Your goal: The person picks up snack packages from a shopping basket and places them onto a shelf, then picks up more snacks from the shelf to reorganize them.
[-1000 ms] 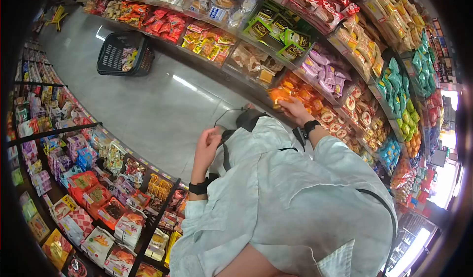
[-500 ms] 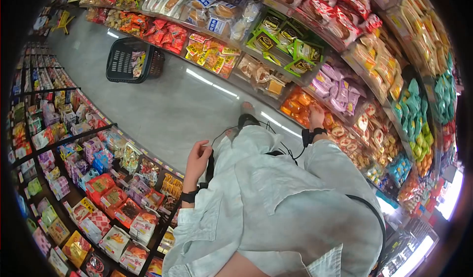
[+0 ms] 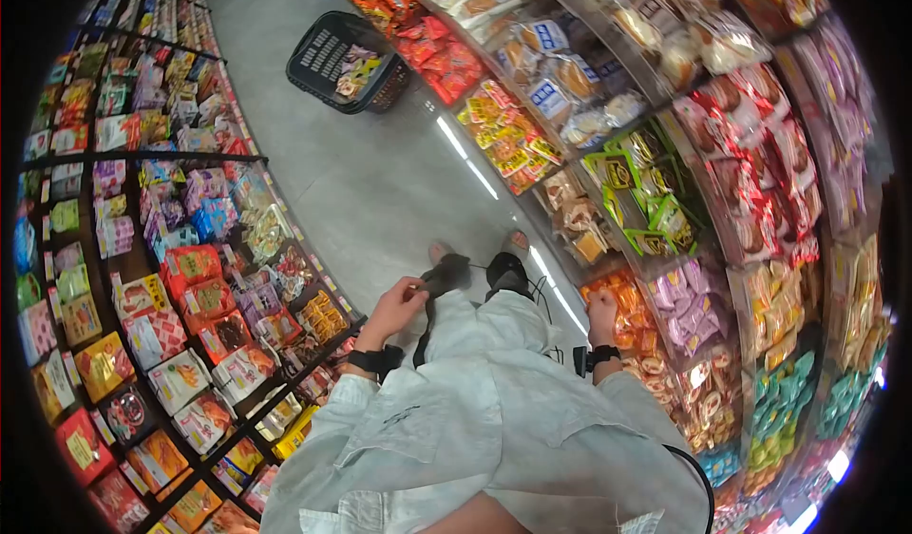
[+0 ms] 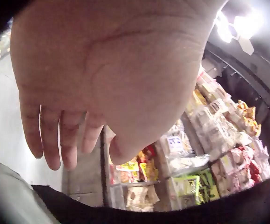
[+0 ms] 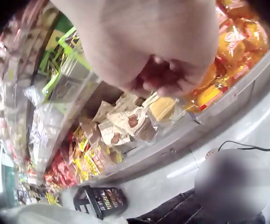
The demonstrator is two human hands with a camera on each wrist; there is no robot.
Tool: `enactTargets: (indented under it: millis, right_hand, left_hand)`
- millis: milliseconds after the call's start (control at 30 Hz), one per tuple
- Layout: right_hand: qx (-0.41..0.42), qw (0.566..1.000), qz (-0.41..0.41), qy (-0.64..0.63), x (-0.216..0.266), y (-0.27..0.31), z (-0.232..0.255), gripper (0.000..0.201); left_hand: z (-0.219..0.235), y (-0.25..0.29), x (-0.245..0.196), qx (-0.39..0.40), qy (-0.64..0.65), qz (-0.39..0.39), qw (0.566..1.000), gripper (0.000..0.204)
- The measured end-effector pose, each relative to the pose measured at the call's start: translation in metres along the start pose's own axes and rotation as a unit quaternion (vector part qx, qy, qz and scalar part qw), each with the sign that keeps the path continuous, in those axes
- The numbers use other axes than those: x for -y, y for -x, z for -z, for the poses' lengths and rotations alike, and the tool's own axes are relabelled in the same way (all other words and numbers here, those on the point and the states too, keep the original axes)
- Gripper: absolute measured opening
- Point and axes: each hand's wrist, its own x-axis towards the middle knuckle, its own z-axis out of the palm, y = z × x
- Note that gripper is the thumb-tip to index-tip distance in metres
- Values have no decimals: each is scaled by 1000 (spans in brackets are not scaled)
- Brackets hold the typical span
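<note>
In the head view the left hand [image 3: 397, 308] hangs over the aisle with nothing in it; the left wrist view shows the hand [image 4: 111, 70] with loosely bent, slightly spread fingers. The right hand [image 3: 601, 317] hovers at the front edge of the shelf bin of orange packets [image 3: 632, 308]. From the right wrist, that hand [image 5: 158, 46] has loosely curled fingers and no item visible in it, with orange packets [image 5: 233, 42] beside it and brown-and-white packets [image 5: 125, 122] beyond. Whether it touches any packet cannot be told.
A dark basket [image 3: 318, 85] holding some packets stands on the grey floor [image 3: 351, 173]. Green packets [image 3: 655, 192], purple packets [image 3: 689, 306] and red packets [image 3: 442, 57] fill bins on the right. Boxed and bagged goods [image 3: 195, 296] line the left shelves. Cables hang near the feet.
The view has turned, so the basket sits farther right. My right hand has drawn back from among the orange packets, where it touched one earlier, to the bin's edge. The left hand remains empty.
</note>
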Motion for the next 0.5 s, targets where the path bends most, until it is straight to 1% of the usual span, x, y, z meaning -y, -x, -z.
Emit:
enactTargets:
  millis: [33,67,100,167,233,267,300,333,367,400,433,467,500]
  right_hand:
    - [37,999,-22,17,7,-3,-11,23]
    - [73,996,-43,35,20,-4,-23,22]
    - [107,991,-66,54,35,-1,-35,21]
    - [153,983,-54,84,59,-6,-61,24]
    - [184,977,-43,103,62,-30,-87,25]
    - [183,978,-26,93,75,-30,-102,26]
    - [190,977,-31,88,90,-31,-116,26]
    - [196,976,-37,82,105,-32,-132,25]
    - [201,976,-49,73,114,-25,-149,25]
    - [202,972,-58,101,130,-17,-164,17]
    - [215,970,-56,101,142,-19,-181,13]
    - [228,967,-58,102,143,-22,-194,11]
    - [242,963,-64,102,137,-25,-205,10]
  left_hand:
    - [11,-7,14,-16,1,15,1000,40]
    - [20,-15,35,-63,-28,10,998,40]
    - [29,-25,68,-90,12,26,996,37]
    - [46,-46,139,-144,96,56,983,33]
    - [61,-47,179,-191,192,153,950,26]
    - [66,-46,206,-210,242,200,926,22]
    - [71,-52,256,-179,284,240,911,23]
    - [71,-62,315,-146,324,278,893,24]
    - [70,-57,330,-148,314,310,885,24]
    - [69,-51,342,-149,304,343,876,26]
    - [67,-56,363,-125,290,354,880,28]
    - [63,-64,386,-95,253,337,902,31]
    - [57,-74,411,-49,179,272,944,34]
